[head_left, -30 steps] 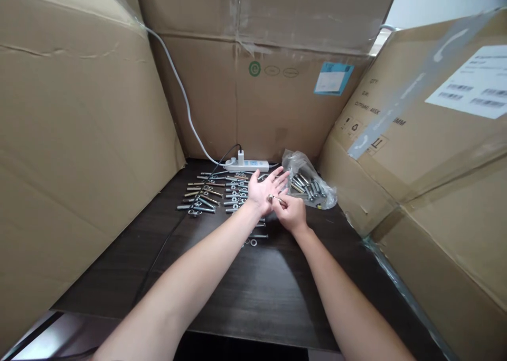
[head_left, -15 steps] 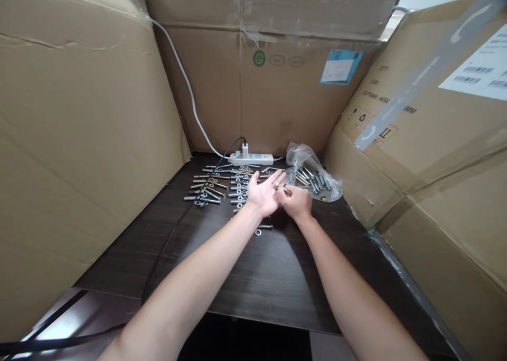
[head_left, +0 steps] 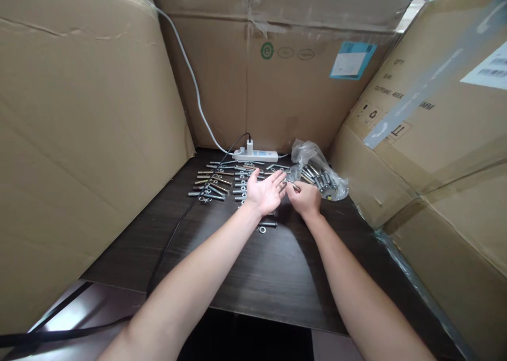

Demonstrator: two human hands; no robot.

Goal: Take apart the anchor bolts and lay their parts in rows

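My left hand [head_left: 264, 194] is palm up with its fingers spread above the table, and I see nothing resting in the palm. Close to its fingertips, my right hand [head_left: 306, 198] is closed on a small metal bolt [head_left: 292, 184] whose end points toward the left hand. The right fist hides most of that bolt. Below the hands lie a single bolt [head_left: 270, 224] and a flat washer [head_left: 262, 230]. Rows of bolts [head_left: 212, 181], with nuts and washers, spread behind and left of the left hand, which covers part of them.
A clear plastic bag [head_left: 340, 187] with several bolts [head_left: 317, 176] lies behind my right hand. At the back is a white power strip [head_left: 261, 155], with a black cable [head_left: 180, 221] running across the dark table [head_left: 269, 281]. Cardboard boxes [head_left: 293, 102] enclose three sides.
My right hand has drawn slightly away to the right from the left palm, carrying the bolt. The left hand's fingers are spread a little wider. The view has shifted slightly.
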